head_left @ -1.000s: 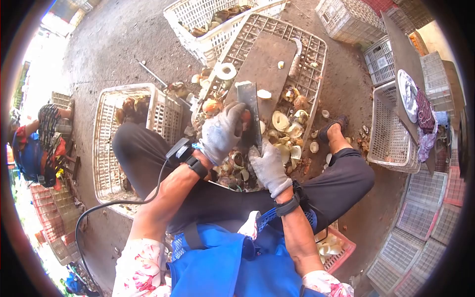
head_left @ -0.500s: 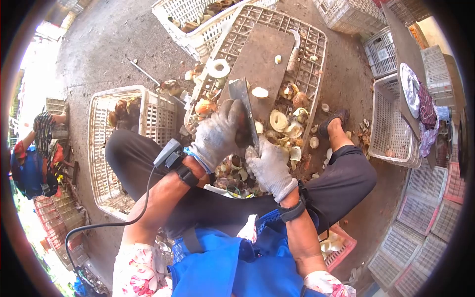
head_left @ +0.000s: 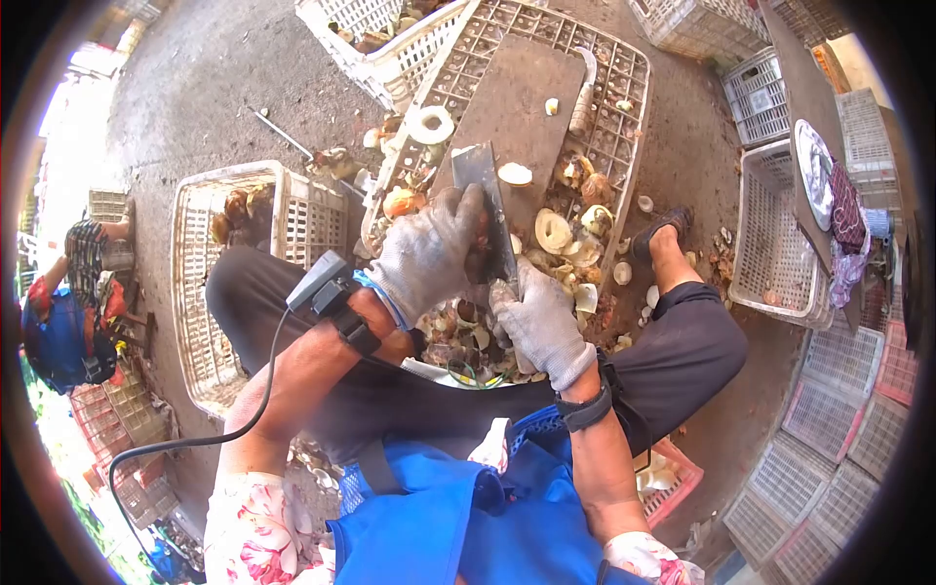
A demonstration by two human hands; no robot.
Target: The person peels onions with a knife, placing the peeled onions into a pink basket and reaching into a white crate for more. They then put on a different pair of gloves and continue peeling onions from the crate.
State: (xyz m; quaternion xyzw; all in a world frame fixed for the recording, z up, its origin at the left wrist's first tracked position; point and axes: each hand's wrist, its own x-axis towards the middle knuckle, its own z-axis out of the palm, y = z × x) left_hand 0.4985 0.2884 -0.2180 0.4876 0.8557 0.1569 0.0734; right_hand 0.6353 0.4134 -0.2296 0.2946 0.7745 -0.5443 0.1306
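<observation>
My right hand (head_left: pixel 544 330), in a grey-white work glove, is closed round the lower end of a broad dark-bladed knife (head_left: pixel 499 210). The blade points up and away from me. My left hand (head_left: pixel 424 249), also gloved, curls round a dark reddish-brown lump (head_left: pixel 480 255) beside the blade; its kind is mostly hidden. Beyond them a worn wooden board (head_left: pixel 522 97) lies on an upturned crate (head_left: pixel 624 136). A pale slice (head_left: pixel 514 175) lies near the knife. Rings and brown-skinned trimmings (head_left: pixel 554 232) surround the board, and a hooked knife (head_left: pixel 583 93) rests at its right edge.
A white crate (head_left: pixel 310 229) with brown pieces stands by my left knee. Another filled crate (head_left: pixel 409 73) is at the top. To the right are a crate (head_left: pixel 780 302) and stacked crates (head_left: pixel 838 356). Another person (head_left: pixel 63 331) is at far left. A thin rod (head_left: pixel 283 135) lies on the floor.
My left forearm and hand have shifted slightly left. Both hands still hold the same things. The view has moved a little, and the blade leans slightly differently.
</observation>
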